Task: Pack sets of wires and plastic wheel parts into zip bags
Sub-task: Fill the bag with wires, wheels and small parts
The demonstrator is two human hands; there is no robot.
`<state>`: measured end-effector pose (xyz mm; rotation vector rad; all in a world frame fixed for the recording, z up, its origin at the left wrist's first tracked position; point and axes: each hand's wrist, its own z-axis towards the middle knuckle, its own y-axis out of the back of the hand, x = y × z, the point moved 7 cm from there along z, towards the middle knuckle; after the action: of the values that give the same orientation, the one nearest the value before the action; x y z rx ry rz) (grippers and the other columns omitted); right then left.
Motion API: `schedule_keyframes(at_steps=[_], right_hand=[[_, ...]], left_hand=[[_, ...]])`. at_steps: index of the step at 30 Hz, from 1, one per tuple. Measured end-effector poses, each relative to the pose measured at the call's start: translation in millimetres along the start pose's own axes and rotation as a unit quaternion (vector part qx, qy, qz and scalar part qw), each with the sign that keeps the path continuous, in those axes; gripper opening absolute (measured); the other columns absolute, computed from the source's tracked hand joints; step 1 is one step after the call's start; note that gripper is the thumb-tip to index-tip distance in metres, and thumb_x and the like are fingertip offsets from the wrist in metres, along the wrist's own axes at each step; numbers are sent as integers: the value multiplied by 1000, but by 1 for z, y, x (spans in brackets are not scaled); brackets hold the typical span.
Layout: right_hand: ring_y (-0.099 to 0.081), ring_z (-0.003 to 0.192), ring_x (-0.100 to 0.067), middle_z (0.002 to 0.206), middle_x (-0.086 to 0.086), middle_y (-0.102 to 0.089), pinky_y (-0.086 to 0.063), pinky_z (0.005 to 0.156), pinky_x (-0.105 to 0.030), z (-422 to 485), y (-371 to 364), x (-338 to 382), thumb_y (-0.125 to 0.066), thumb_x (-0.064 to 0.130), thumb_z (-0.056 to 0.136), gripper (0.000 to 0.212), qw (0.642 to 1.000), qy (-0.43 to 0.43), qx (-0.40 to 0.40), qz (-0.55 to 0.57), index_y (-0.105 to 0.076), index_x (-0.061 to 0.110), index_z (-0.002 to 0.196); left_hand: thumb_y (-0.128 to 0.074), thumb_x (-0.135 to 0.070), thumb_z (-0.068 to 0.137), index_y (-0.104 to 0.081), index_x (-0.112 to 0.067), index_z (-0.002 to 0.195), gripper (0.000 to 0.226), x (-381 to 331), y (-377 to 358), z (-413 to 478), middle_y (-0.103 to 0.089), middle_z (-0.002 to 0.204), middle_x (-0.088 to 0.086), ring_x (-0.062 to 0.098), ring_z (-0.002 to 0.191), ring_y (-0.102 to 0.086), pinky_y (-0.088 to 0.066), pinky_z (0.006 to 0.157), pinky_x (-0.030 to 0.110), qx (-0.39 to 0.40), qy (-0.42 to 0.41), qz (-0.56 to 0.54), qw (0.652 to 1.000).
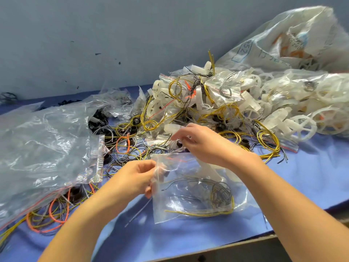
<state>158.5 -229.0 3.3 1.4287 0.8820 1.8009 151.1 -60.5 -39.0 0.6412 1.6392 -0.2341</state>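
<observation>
Your left hand (136, 178) pinches bag (188, 197) mouth edge. Right hand (200, 142) just above bag, fingers curled, hold unclear. Wires (217, 193) already in bag; loose pile (188, 103) behind bag left to pack.

Bare forearms (90, 214) — bare left grip (136, 178), right grip (200, 142)

Left grip (132, 178) pinches the zip bag (188, 203) by its edge, while right grip (200, 144) hovers curled above its mouth.

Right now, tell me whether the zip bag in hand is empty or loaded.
Loaded: the zip bag, pinched by the left hand, shows coiled grey and yellow wires through clear plastic.
</observation>
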Motion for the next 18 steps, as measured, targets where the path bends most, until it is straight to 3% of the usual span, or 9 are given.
schedule_keyframes(at_steps=[3,5,7,9,13,18], right_hand=[[-58,103,-16,116,3,-55,-46,94,-36,1,9,-6,-40,19,102,34,998,-20,-46,25,-66,33,118],[-57,103,-14,115,4,-55,-45,92,-32,1,15,-10,-39,19,101,35,997,-33,-63,31,-66,32,119],[-55,106,-14,114,2,-56,-42,91,-28,1,21,-15,-39,17,101,35,996,-43,-74,26,-66,31,120],[-54,109,-15,115,1,-57,-41,93,-28,1,25,-21,-39,16,100,36,995,-56,-84,27,-66,30,120],[-53,114,-17,119,1,-58,-42,98,-32,0,32,-38,-39,16,99,36,991,-96,-94,18,-67,29,118],[-55,116,-19,128,-1,-62,-45,99,-38,-1,34,-55,-41,18,98,34,986,-136,-93,-18,-67,26,118]], left_hand=[[-61,-16,93,-74,-8,101,17,-7,-17,6,-74,92,-2,6,57,-49,-45,55,15,41,-26,20,999],[-55,-10,96,-69,-16,114,23,-7,-21,9,-74,105,-1,6,55,-51,-49,59,20,73,-31,-1,997],[-51,-9,98,-65,-19,119,27,-4,-17,12,-74,103,1,8,54,-55,-51,61,25,81,-30,-8,996],[-50,-5,97,-68,-17,116,29,0,-6,14,-74,88,3,12,58,-61,-53,60,25,64,-19,-11,998],[-40,9,95,-72,-6,99,37,8,27,25,-70,88,15,18,59,-67,-55,51,25,-35,5,-67,997],[-37,6,96,-67,-12,91,35,11,65,38,-67,79,7,8,44,-59,-48,40,17,-202,-13,-105,974]])
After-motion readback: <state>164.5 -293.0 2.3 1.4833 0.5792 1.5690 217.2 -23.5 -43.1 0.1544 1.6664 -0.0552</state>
